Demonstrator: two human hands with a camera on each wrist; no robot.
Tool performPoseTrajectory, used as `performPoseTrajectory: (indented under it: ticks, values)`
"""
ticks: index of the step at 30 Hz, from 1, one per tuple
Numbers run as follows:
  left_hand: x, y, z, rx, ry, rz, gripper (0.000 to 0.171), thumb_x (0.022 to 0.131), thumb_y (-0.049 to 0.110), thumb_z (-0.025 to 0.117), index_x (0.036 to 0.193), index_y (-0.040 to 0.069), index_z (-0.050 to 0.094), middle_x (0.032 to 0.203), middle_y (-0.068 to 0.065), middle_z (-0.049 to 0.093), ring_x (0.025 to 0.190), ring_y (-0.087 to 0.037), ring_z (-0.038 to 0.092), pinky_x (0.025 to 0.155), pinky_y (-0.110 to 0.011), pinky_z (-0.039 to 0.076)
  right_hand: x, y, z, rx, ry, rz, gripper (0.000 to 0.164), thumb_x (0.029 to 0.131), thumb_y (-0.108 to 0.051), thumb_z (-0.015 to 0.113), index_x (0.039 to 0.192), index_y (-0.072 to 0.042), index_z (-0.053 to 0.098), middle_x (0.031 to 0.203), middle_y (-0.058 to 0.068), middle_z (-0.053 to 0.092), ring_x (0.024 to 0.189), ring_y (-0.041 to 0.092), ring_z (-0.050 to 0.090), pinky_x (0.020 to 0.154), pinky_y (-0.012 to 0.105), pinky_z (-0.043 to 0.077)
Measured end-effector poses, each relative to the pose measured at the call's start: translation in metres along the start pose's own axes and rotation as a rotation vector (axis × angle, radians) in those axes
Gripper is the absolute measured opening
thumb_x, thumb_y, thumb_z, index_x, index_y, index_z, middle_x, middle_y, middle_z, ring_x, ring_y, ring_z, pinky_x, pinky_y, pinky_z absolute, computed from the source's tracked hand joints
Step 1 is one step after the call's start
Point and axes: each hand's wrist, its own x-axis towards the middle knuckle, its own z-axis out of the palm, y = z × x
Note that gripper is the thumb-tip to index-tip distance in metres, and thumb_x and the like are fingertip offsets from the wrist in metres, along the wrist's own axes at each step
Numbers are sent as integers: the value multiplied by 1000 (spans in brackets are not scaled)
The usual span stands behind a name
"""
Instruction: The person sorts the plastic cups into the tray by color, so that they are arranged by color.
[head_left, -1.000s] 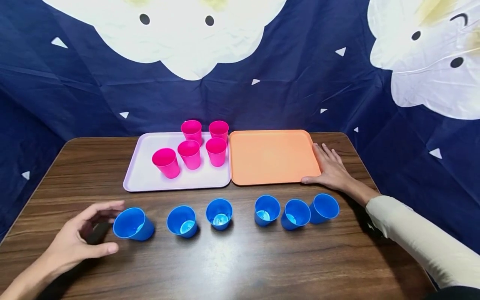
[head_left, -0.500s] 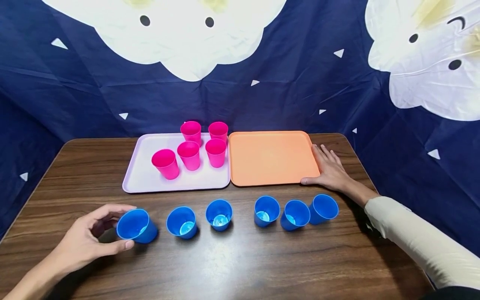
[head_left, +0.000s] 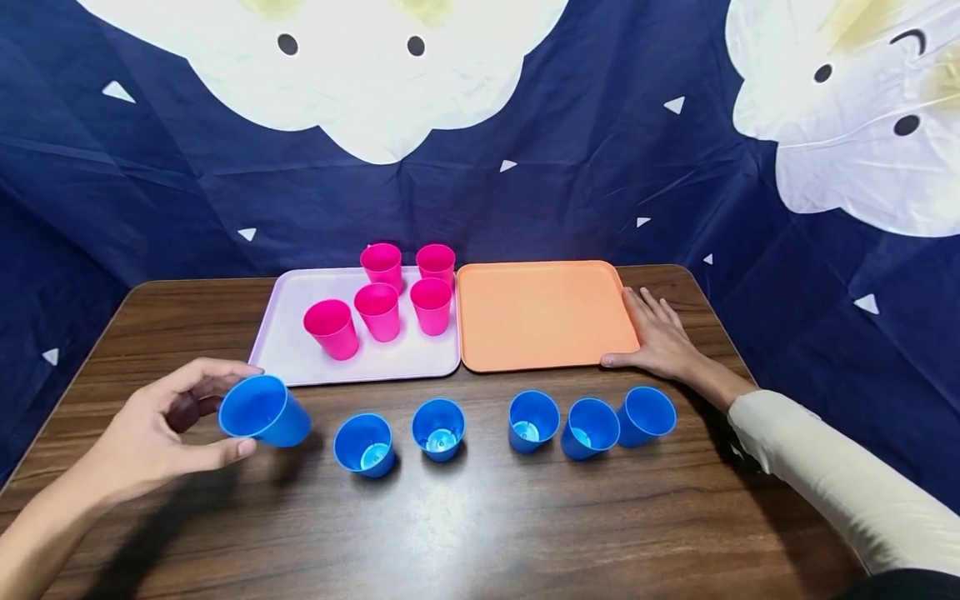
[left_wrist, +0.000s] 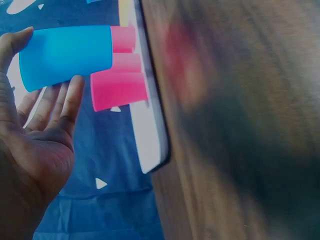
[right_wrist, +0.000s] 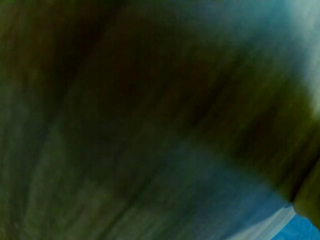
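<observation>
My left hand (head_left: 168,425) grips a blue cup (head_left: 273,417) between thumb and fingers, held tilted above the table at the left. In the left wrist view the same blue cup (left_wrist: 67,55) lies across the fingers, with pink cups behind it. At the right my right hand (head_left: 660,337) rests on the table with fingers spread, touching the right edge of the orange tray (head_left: 547,317). Several other blue cups (head_left: 365,446) stand upright in a row in front of the trays. The right wrist view is dark and blurred; no hand can be made out there.
A pale lilac tray (head_left: 288,342) sits left of the orange one, edges meeting, with several upright pink cups (head_left: 333,329) on it. Behind the wooden table (head_left: 450,533) hangs a dark blue cloth (head_left: 375,200) with white cloud shapes.
My left hand has closed in on the leftmost blue cup, taken hold of it and lifted it off the table. The right hand has stayed at the orange tray's edge.
</observation>
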Motion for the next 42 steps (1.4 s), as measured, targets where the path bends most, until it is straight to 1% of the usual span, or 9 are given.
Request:
performPoseTrajectory:
  ticks: [8, 15, 20, 23, 27, 32, 34, 39, 42]
  values:
    - [31, 16, 4, 22, -43, -17, 83, 67, -14, 99, 143, 7, 71, 124, 5, 81, 105, -4, 77, 96, -7, 56, 2, 1, -2, -5, -13, 8, 141, 88, -72, 81, 181, -5, 0, 190, 23, 9, 178, 47, 0, 141, 71, -2]
    - [62, 37, 5, 56, -84, 19, 79, 68, -7, 103, 139, 15, 76, 120, 6, 81, 107, -4, 75, 92, -9, 57, 2, 1, -1, 12, -12, 6, 141, 87, -73, 82, 182, -6, 1, 190, 23, 9, 178, 47, -1, 141, 71, -3]
    - [88, 48, 11, 63, -125, 21, 75, 73, 2, 104, 140, 21, 76, 125, 7, 80, 113, -4, 73, 98, -7, 55, 4, 2, -2, 11, -6, 4, 143, 86, -75, 82, 181, -6, 1, 190, 24, 10, 178, 48, 1, 141, 72, -2]
    - [105, 53, 15, 88, -170, -1, 69, 77, 11, 104, 139, 23, 76, 126, 7, 79, 113, -5, 72, 100, -7, 55, 4, 1, -2, 12, -6, 5, 142, 86, -74, 82, 182, -5, 2, 190, 24, 10, 178, 48, 1, 141, 71, -2]
    - [126, 59, 21, 125, -215, -54, 65, 79, 20, 104, 138, 25, 77, 127, 6, 79, 112, -11, 74, 96, -15, 59, 3, 0, -2, 7, -13, 7, 142, 86, -72, 83, 181, -4, 3, 190, 24, 11, 178, 48, 2, 141, 71, -1]
    - [150, 66, 29, 126, -240, -107, 66, 80, 23, 103, 140, 24, 76, 131, 1, 80, 120, -21, 76, 97, -20, 60, 1, 1, -2, 3, -13, 4, 141, 88, -72, 82, 181, -4, 1, 190, 24, 9, 178, 48, 1, 141, 72, -2]
    - [159, 70, 33, 124, -257, -109, 68, 82, 25, 102, 144, 22, 74, 133, -2, 80, 122, -24, 76, 100, -28, 61, 1, 1, -3, 6, -11, 5, 141, 88, -72, 82, 181, -5, 1, 190, 24, 9, 178, 48, 0, 141, 72, -2]
    - [185, 79, 44, 103, -293, -106, 73, 83, 28, 99, 149, 17, 71, 134, -9, 79, 123, -29, 75, 107, -55, 63, 1, 2, -2, 19, -3, 1, 142, 86, -73, 83, 182, -7, 2, 190, 24, 10, 178, 49, 2, 140, 73, -2]
    - [203, 85, 49, 105, -313, -104, 71, 85, 25, 98, 150, 17, 70, 133, -9, 77, 122, -29, 75, 109, -59, 63, 1, 2, -1, 23, 0, -2, 142, 86, -74, 83, 182, -7, 2, 190, 24, 11, 178, 48, 2, 140, 73, -1]
